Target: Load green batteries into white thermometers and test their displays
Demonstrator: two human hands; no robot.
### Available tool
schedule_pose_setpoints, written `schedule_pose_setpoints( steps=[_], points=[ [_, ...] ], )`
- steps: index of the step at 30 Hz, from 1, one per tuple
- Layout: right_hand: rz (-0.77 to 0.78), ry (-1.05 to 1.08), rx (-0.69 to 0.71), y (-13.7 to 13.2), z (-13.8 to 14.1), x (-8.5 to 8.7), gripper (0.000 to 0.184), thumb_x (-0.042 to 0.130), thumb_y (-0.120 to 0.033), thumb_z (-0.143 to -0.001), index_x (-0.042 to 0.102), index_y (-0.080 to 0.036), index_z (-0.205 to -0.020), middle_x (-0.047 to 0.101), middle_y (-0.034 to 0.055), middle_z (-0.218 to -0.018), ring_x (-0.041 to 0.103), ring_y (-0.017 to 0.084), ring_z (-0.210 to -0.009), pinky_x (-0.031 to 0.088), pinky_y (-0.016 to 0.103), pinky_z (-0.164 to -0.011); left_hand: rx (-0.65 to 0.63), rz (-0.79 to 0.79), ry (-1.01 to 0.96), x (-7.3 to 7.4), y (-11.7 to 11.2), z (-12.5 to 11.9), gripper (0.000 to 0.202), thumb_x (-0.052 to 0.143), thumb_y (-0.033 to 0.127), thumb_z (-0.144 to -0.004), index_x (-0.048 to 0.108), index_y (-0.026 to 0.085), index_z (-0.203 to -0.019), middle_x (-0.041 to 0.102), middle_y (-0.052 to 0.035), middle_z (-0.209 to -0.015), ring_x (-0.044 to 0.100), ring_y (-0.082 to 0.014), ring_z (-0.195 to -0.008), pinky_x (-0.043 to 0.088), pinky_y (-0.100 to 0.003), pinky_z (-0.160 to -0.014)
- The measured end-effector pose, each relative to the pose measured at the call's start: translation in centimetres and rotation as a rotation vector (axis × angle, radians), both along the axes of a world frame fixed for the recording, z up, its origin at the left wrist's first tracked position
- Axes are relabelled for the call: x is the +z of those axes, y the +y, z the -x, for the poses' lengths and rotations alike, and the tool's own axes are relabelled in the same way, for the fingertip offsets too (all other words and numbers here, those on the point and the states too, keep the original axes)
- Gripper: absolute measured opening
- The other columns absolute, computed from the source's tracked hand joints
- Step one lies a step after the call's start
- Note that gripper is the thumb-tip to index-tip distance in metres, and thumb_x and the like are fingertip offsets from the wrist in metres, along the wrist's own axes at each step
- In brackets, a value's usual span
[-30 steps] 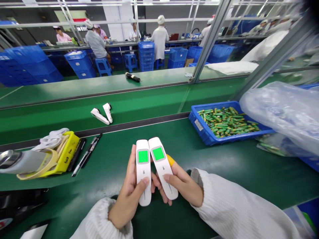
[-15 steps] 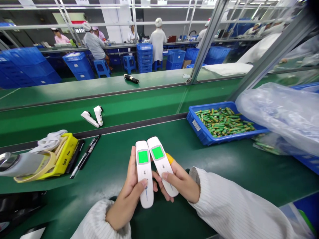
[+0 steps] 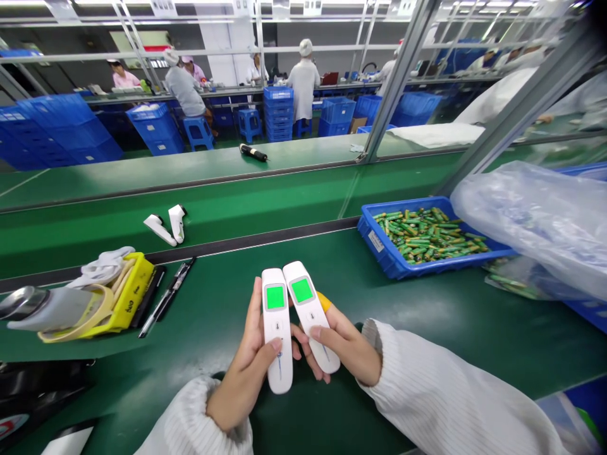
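Note:
Two white infrared thermometers with lit green screens are held side by side over the green bench, their tops close together. My left hand is closed round the left thermometer, thumb on its front button area. In my right hand is the right thermometer, tilted to the left, with that thumb also pressed on its front. A yellow cover wraps one right finger. Beyond them, two more white thermometers lie together on the green strip behind the dark rail.
At right stands a blue tray of green batteries, beside a clear plastic bag. At left are a yellow box, a bottle and pens. A black screwdriver-like tool lies on the far ledge. Co-workers sit and stand beyond.
The two thermometers on the green strip have shifted slightly left relative to the bench. The camera view has moved a little. Both hands keep their hold, and the screens stay green.

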State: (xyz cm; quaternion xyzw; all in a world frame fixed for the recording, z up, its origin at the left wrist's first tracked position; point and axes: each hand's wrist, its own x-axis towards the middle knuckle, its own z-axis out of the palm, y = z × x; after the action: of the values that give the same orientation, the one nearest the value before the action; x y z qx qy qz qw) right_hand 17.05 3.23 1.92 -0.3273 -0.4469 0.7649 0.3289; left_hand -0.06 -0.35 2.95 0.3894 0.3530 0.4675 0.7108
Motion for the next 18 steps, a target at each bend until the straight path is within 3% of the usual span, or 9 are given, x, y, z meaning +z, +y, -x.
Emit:
schedule_pose_setpoints(
  steps=[6, 11, 15, 18],
  points=[
    [-0.007, 0.041, -0.026, 0.1, -0.1, -0.2, 0.046, 0.054, -0.044, -0.086, 0.039, -0.018, -0.121, 0.057, -0.0041, -0.065, 0.054, 0.008, -0.038, 0.039, 0.013, -0.030, 0.033, -0.007, -0.012, -0.1, 0.1, -0.1, 0.077, 0.047, 0.029, -0.092, -0.009, 0.041, -0.144, 0.063, -0.0025, -0.096, 0.058, -0.0157, -0.075, 0.047, -0.033, -0.074],
    [0.047, 0.071, -0.095, 0.4, 0.0, -0.2, 0.034, 0.050, -0.047, -0.087, 0.044, -0.017, -0.102, 0.057, -0.0047, -0.057, 0.047, 0.008, -0.029, 0.031, 0.013, -0.023, 0.191, 0.054, 0.058, 0.7, 0.4, -0.5, 0.066, 0.048, 0.034, -0.091, 0.009, 0.042, -0.144, 0.055, -0.0090, -0.121, 0.057, -0.0112, -0.057, 0.047, -0.027, -0.050],
    [0.148, 0.123, -0.142, 0.9, 0.1, -0.3, 0.030, 0.051, -0.047, -0.085, 0.042, -0.019, -0.088, 0.054, -0.0066, -0.051, 0.042, 0.009, -0.024, 0.026, 0.015, -0.020, 0.270, 0.083, 0.080, 1.0, 1.0, -0.5, 0.062, 0.047, 0.035, -0.091, 0.015, 0.037, -0.144, 0.059, -0.0094, -0.116, 0.055, -0.0097, -0.053, 0.046, -0.025, -0.047],
    [0.185, 0.194, -0.091, 1.1, 0.2, -0.3, 0.031, 0.051, -0.049, -0.086, 0.044, -0.018, -0.086, 0.055, -0.0052, -0.054, 0.043, 0.009, -0.027, 0.028, 0.017, -0.023, 0.309, 0.107, 0.049, 0.3, 1.5, -0.3, 0.057, 0.050, 0.035, -0.091, 0.025, 0.032, -0.141, 0.060, -0.0095, -0.116, 0.055, -0.0090, -0.056, 0.048, -0.024, -0.052]
  ],
)
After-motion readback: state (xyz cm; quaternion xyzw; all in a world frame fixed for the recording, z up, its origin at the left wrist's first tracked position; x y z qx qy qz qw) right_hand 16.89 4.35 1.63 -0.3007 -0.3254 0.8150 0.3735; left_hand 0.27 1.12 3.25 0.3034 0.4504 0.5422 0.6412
